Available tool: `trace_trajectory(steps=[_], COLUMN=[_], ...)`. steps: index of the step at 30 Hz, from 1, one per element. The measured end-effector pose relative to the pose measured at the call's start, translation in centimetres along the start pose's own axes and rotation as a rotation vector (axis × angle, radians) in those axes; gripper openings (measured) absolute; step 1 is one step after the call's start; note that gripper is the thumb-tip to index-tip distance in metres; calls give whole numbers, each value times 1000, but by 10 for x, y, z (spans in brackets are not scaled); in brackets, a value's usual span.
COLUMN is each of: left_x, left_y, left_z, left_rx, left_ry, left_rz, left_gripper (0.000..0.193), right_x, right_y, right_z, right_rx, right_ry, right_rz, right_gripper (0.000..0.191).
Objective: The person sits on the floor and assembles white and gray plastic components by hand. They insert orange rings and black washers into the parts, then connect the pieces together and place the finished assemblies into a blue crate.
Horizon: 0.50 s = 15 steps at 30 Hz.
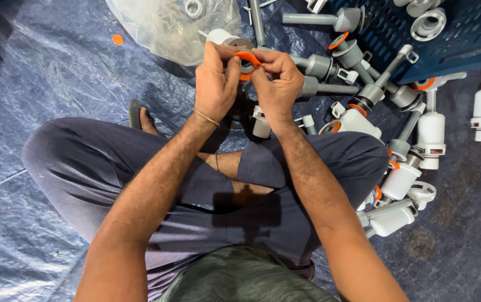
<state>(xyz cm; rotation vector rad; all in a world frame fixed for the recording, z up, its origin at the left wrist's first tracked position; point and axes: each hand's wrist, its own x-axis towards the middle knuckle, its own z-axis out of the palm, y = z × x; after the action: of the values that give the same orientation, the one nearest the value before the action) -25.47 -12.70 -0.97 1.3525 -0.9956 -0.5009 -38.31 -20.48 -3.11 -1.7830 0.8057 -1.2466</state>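
Upper centre of frame: I've got both hands up, left hand (216,84) and right hand (277,84) pinching the orange ring (247,58) onto a grey fitting (246,67), prob. mid-seating. Next needs even pressure round the rim.

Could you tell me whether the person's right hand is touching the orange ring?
Touching. The head view shows the right hand pinching the orange ring with its fingertips, while the left hand grips it from the other side.

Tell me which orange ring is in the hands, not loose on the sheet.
The orange ring pinched between left hand and right hand, on a grey fitting. The other loose orange pieces lie flat on the blue sheet, untouched.
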Motion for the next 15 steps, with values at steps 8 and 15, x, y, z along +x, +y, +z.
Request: trace_trajectory(steps=[8,15], left_x=[0,2], left_y=[-10,-17], left_z=[0,3], left_rx=[-52,-30], left_ry=[41,52], left_rz=[122,152], left_gripper=[15,16], right_x=[3,7], right_y=[-1,-9], right_z=[1,2], right_rx=[369,63], right_ry=[-127,-168], right_rz=[179,-121], right_gripper=[24,27])
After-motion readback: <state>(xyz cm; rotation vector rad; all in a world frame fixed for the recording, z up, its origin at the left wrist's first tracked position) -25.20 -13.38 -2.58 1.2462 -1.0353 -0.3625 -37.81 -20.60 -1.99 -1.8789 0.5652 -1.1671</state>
